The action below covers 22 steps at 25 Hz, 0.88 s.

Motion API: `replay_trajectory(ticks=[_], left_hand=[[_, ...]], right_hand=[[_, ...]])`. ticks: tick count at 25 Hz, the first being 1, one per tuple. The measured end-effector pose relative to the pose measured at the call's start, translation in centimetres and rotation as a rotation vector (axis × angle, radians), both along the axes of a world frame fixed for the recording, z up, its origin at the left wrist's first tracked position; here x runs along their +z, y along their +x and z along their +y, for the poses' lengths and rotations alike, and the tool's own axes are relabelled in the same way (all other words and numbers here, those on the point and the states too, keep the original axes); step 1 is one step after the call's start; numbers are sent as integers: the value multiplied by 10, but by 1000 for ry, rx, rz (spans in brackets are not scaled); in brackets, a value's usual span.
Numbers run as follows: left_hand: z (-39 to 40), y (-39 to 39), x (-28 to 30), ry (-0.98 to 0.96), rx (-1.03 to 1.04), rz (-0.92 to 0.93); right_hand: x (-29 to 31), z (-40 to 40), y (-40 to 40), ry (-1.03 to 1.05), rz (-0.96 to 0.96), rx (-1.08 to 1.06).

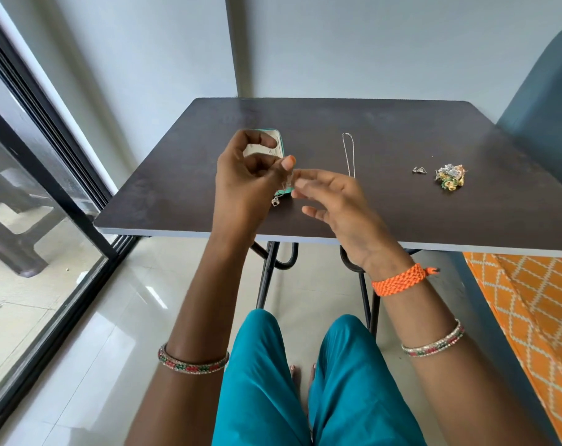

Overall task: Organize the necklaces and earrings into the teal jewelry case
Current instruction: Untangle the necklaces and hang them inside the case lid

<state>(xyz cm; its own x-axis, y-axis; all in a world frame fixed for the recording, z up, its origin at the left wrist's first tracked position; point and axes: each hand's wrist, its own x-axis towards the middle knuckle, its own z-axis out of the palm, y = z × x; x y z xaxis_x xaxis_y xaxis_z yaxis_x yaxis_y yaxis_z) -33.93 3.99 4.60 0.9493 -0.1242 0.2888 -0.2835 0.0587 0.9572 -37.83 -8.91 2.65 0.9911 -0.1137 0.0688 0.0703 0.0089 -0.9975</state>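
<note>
My left hand (247, 175) is raised over the table and pinches a thin chain necklace (284, 188); its small pendant (275, 201) dangles below. My right hand (334, 201) is next to it, fingers blurred and loosely spread by the chain; whether they pinch it I cannot tell. The teal jewelry case (274, 138) lies open behind my left hand, mostly hidden. A second silver chain necklace (348, 154) lies stretched on the dark table (401, 130). Further right sit a small silver earring (419, 170) and a heap of colourful earrings (451, 178).
A glass sliding door with a black frame (48, 194) runs along the left. A teal chair (543, 101) stands at the right, with orange patterned fabric (530, 310) below it. The table's near edge (208, 235) is just above my knees.
</note>
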Motion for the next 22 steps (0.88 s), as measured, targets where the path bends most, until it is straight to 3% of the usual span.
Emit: replay_trajectory(ticks=[7,14,19,22], left_hand=[[1,-4,2,2,106,7],[-5,-1,-7,-319,90,238],[-11,-3,-26,-111,76,97],[-7,5,-23,-32,140,53]], right_hand=[[9,8,4,31,-71,-89],[6,9,11,-259,-187,-127],[12,1,28,-323,-238,-204],[19,3,34,-248,-246,-169]])
